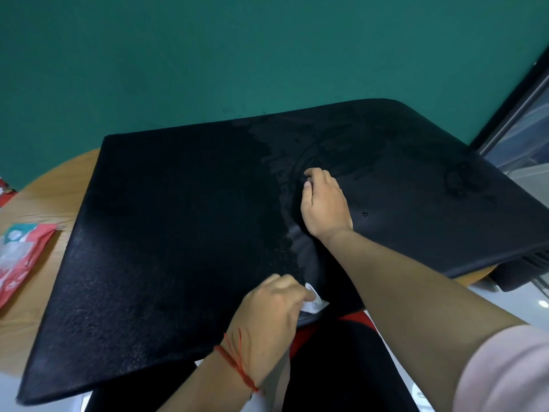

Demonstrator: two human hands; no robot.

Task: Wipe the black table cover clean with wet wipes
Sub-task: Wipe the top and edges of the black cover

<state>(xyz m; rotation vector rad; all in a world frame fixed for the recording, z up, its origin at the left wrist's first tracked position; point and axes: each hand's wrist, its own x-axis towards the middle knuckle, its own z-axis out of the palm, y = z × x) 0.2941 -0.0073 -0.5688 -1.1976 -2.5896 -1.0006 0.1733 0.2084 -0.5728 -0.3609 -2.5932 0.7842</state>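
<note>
left hand (269, 304) pinches wet wipe (315, 301) at near edge of black table cover (178, 218) | right hand (325, 203) rests on cover amid wet streaks | red packet (20, 254) far left

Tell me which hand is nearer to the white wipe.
Left. The left hand pinches the wipe at the near edge of the black cover; the right hand rests farther out on the cover, apart from the wipe.

you have one view only: the head camera looks forward and down, close over the black table cover (178, 233), with the green wall (208, 55) at 12 o'clock.
</note>
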